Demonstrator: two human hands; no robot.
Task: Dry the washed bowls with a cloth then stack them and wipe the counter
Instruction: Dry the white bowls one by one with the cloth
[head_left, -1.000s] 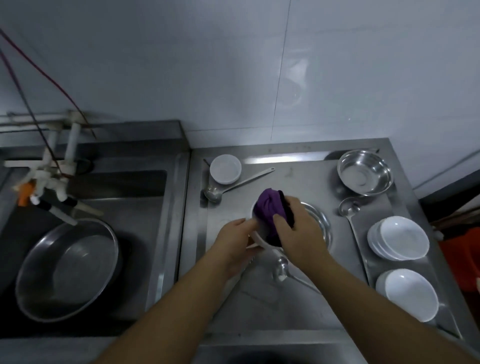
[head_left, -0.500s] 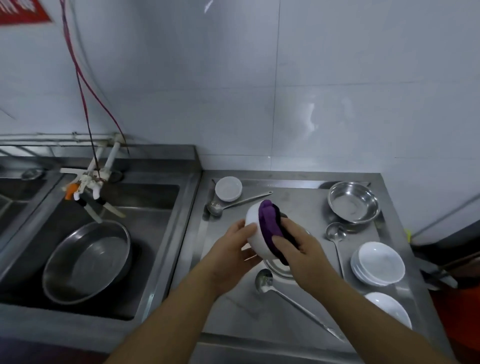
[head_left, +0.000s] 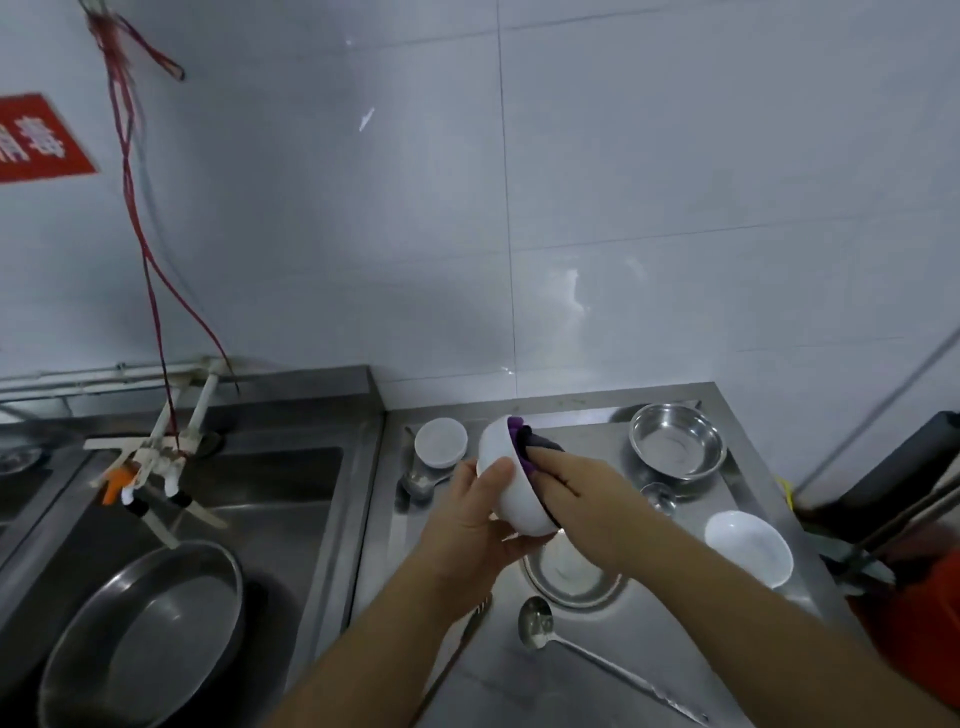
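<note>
— Looking along the steel counter (head_left: 649, 691), how much free surface has the person got?

— A bare strip at the near edge, between the long ladle (head_left: 597, 657) and the sink (head_left: 291, 499) rim. Steel bowl (head_left: 677, 448) sits far right, white dishes (head_left: 748, 555) near the right edge.

— And the white bowl (head_left: 511, 486)?

— Lifted above a steel plate (head_left: 569, 571), tipped on its side. Left hand (head_left: 470, 525) cups it from outside, thumb curled over. Right hand (head_left: 584, 501) presses the purple cloth (head_left: 524, 448) inside, fingers bent around it.
</note>
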